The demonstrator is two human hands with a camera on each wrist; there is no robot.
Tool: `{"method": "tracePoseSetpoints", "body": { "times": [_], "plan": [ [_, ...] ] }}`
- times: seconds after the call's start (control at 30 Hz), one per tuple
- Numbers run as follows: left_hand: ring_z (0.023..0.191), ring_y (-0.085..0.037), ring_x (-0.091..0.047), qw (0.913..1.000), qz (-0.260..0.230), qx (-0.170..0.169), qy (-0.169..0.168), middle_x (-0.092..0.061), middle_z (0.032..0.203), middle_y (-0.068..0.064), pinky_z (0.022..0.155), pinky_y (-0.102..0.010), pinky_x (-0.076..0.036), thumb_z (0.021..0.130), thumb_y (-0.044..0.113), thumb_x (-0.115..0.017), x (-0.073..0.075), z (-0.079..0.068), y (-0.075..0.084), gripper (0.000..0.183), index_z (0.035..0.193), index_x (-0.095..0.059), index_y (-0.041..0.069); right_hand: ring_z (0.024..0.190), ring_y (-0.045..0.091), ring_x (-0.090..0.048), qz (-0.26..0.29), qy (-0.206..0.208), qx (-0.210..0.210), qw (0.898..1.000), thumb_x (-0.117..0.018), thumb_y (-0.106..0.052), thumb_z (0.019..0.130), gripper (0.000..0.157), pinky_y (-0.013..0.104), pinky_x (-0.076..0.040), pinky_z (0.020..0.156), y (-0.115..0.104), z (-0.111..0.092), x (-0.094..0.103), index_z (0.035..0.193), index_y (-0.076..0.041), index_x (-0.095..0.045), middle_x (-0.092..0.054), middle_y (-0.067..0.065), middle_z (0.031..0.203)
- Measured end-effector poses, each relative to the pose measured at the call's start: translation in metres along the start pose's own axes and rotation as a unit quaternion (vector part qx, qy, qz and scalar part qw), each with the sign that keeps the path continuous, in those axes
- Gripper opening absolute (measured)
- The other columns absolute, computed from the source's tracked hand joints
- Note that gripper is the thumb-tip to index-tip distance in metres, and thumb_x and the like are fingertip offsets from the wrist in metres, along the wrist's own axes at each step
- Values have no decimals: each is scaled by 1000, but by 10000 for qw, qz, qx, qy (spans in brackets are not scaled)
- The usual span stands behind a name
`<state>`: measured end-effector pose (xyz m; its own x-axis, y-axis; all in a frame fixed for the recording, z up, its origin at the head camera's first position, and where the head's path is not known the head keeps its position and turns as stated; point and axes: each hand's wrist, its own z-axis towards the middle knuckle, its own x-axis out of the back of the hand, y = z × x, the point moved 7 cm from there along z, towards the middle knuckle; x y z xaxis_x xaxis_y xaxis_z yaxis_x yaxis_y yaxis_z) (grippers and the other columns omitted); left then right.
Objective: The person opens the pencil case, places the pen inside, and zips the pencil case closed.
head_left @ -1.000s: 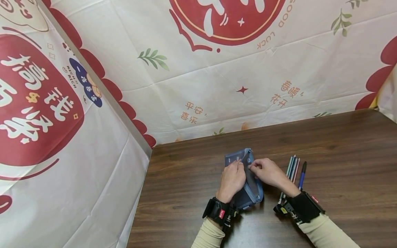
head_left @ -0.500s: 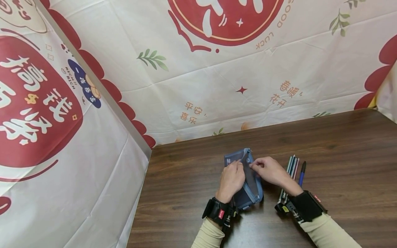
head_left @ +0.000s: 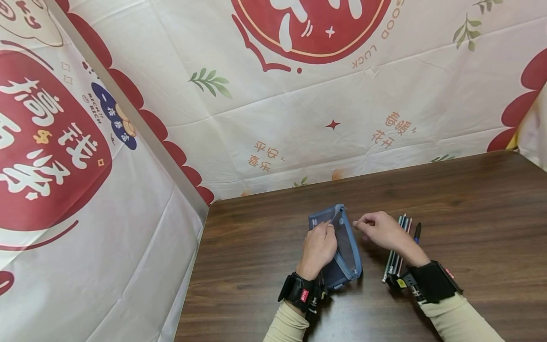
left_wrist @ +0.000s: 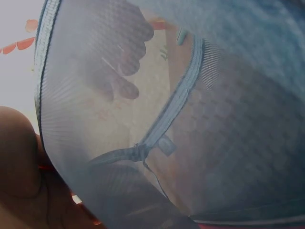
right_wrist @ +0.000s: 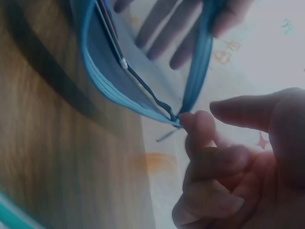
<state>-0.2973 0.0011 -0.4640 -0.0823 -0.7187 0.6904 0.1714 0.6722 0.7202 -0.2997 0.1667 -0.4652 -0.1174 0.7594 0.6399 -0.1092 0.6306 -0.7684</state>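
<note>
A blue mesh zip pencil case (head_left: 349, 247) stands unzipped on the table, its mouth spread. My left hand (head_left: 319, 247) holds its left side, the thumb (right_wrist: 233, 16) at the zip edge and fingers showing through the mesh in the right wrist view. My right hand (head_left: 380, 230) is just right of the case, apart from it in the head view, fingers loosely bent and nothing seen in them. A slender dark stick with a pale tip (right_wrist: 123, 63) shows inside the case in the right wrist view. Mesh and zip (left_wrist: 167, 114) fill most of the left wrist view.
Several pencils (head_left: 391, 266) lie side by side under the right forearm. A blue pen with a black cap (head_left: 417, 232) lies beside them, partly hidden by the wrist. Printed white cloth (head_left: 273, 104) hangs behind the wooden table (head_left: 256, 237) and at its left.
My right hand has come away from the case's right edge and shifted to the right, over the pencils and pen. The left hand keeps its hold on the case.
</note>
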Motion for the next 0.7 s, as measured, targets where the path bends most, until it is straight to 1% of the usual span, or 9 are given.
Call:
{"method": "tracePoseSetpoints", "body": {
  "times": [0.1, 0.23, 0.43, 0.6, 0.67, 0.7],
  "plan": [
    [125, -24, -49, 10000, 28, -13, 14, -59, 133, -9, 102, -44, -42, 102, 30, -27, 0, 0, 0, 48, 126, -63, 11, 65, 21, -61, -28, -169, 61, 9998, -51, -18, 96, 29, 32, -44, 54, 0, -2, 3, 100, 3, -71, -69, 13, 76],
    [125, -22, -49, 10000, 55, -5, 1, -59, 134, -8, 102, -43, -42, 102, 29, -27, 1, -1, 0, 47, 127, -63, 12, 64, 20, -59, -116, -278, 116, 9995, -52, -20, 96, 29, 32, -42, 53, 0, -4, 7, 94, 2, -70, -69, 14, 80],
    [125, -24, -48, 10000, 8, -42, -12, -59, 134, -8, 103, -43, -42, 102, 29, -28, 2, -2, 1, 47, 127, -63, 11, 57, 16, -48, -360, -203, 26, 9991, -51, -25, 97, 31, 30, -37, 50, 5, -7, 18, 86, -2, -69, -67, 12, 76],
    [126, -24, -48, 10000, -53, -39, 3, -59, 134, -8, 103, -44, -42, 102, 29, -28, 2, -2, 1, 47, 126, -64, 10, 60, 16, -50, -490, -161, 61, 9987, -51, -24, 97, 30, 31, -37, 52, 10, -10, 30, 86, -2, -67, -69, 16, 89],
    [126, -24, -48, 10000, -60, -24, 4, -59, 134, -8, 103, -44, -42, 102, 29, -28, 2, -2, 0, 47, 126, -64, 11, 60, 16, -49, -550, -151, 61, 9984, -50, -22, 97, 29, 31, -37, 52, 13, -11, 35, 86, -1, -67, -67, 14, 84],
    [126, -24, -48, 10000, -59, -14, 9, -59, 134, -8, 103, -44, -42, 102, 29, -28, 2, -2, 0, 47, 126, -64, 11, 59, 16, -48, -601, -138, 49, 9981, -50, -22, 97, 29, 31, -37, 52, 14, -12, 38, 85, -2, -67, -65, 12, 79]
  ]
}}
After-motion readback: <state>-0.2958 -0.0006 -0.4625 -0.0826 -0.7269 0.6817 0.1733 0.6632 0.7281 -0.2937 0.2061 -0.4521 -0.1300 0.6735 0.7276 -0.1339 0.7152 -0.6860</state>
